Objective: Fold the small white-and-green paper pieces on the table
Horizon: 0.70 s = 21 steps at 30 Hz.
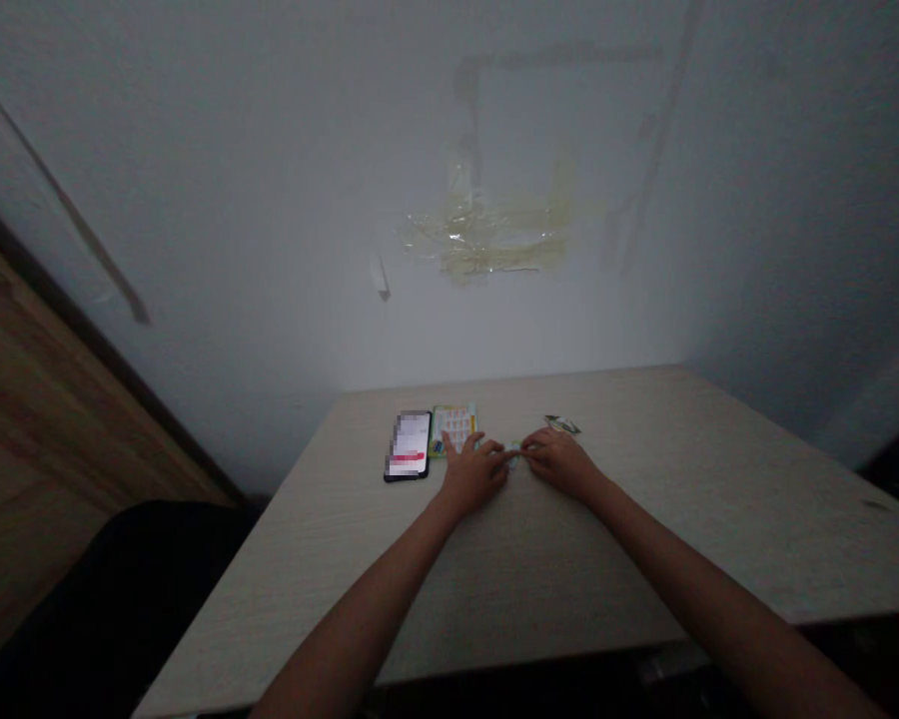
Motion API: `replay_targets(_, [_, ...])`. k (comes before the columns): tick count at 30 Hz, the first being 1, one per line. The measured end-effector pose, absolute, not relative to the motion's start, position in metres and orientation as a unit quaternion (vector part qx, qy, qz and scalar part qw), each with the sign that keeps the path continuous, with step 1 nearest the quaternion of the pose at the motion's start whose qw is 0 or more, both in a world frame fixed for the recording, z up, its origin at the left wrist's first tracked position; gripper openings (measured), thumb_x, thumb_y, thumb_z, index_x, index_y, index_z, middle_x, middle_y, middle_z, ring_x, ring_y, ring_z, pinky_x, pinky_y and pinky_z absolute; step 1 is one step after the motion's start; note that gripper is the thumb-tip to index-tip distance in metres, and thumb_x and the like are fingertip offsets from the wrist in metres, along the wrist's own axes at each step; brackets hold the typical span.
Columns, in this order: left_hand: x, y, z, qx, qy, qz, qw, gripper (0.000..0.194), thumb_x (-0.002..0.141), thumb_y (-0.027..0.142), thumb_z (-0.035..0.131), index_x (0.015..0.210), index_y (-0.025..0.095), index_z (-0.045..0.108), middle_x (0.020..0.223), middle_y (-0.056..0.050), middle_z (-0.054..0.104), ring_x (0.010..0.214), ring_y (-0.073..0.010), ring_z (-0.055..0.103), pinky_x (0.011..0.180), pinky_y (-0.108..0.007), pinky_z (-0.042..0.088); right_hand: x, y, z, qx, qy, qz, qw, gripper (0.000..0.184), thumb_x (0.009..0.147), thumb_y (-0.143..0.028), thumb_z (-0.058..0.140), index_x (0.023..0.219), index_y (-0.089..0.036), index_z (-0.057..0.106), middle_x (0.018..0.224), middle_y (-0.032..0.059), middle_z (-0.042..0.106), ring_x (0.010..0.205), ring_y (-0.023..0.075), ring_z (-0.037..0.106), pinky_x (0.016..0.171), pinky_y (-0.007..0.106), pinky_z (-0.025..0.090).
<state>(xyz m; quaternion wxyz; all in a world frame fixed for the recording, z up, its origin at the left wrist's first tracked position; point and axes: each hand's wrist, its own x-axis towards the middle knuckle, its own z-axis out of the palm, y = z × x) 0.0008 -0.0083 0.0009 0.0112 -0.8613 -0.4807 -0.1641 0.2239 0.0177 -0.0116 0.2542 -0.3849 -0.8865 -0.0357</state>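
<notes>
- Piece of thin, pale material (512, 455), small and partly covered, lies between the two hands, inward from the table's far edge; its shape and whether it is folded cannot be told.
- Left hand (473, 475) has fingers spread, some at the piece, others over the near part of a printed card (460, 419); right hand (561, 461) has fingers bent towards the piece; whether either grasps or only presses it, I cannot tell.
- Phone (411, 446), screen lit, lies just beside the card, towards the table's far left corner; a small patterned item (563, 424) lies beyond the right hand, nearer the far edge of the table (494, 589).
- Handling appears unfinished, with both hands at the piece; how much remains is unclear.
</notes>
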Motion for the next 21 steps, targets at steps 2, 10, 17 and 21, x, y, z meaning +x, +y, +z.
replay_targets(2, [0.0009,-0.0079,0.0004,-0.860,-0.483,-0.163,0.012,0.037,0.093,0.038,0.052,0.128,0.051,0.054,0.126,0.003,0.062,0.135,-0.0312,0.035,0.100,-0.083,-0.007,0.2238,0.0178,-0.0107,-0.390,-0.887,-0.033,0.247,0.023,0.086,-0.017,0.058,0.101,-0.022,0.075,0.101,0.0081,0.071,0.097,0.0221,0.062,0.092,0.039,0.046])
replay_targets(10, [0.0004,-0.0078,-0.0003,-0.859,-0.482,-0.171,-0.003,0.036,0.094,0.038,0.051,0.127,0.049,0.054,0.126,0.003,0.063,0.135,-0.0300,0.035,0.101,-0.081,-0.010,0.2285,0.0174,-0.0140,-0.373,-0.887,-0.005,0.271,0.025,0.092,-0.020,0.052,0.105,-0.021,0.074,0.102,0.0090,0.071,0.097,0.0213,0.063,0.091,0.038,0.048])
replay_targets(17, [0.0007,-0.0093,0.0008,-0.857,-0.485,-0.172,-0.005,0.035,0.094,0.039,0.050,0.127,0.047,0.055,0.126,0.003,0.062,0.134,-0.0298,0.036,0.102,-0.081,-0.008,0.2294,0.0137,-0.0165,-0.368,-0.880,0.029,0.298,0.026,0.094,-0.019,0.050,0.110,-0.020,0.070,0.105,0.0099,0.071,0.102,0.0208,0.062,0.093,0.039,0.049])
replay_targets(21, [0.0009,-0.0101,0.0010,-0.857,-0.486,-0.170,-0.003,0.035,0.094,0.039,0.050,0.128,0.047,0.055,0.126,0.002,0.062,0.134,-0.0300,0.036,0.103,-0.080,-0.008,0.2271,0.0140,-0.0169,-0.374,-0.880,0.012,0.293,0.025,0.094,-0.020,0.050,0.108,-0.019,0.070,0.105,0.0100,0.071,0.102,0.0212,0.062,0.095,0.041,0.047])
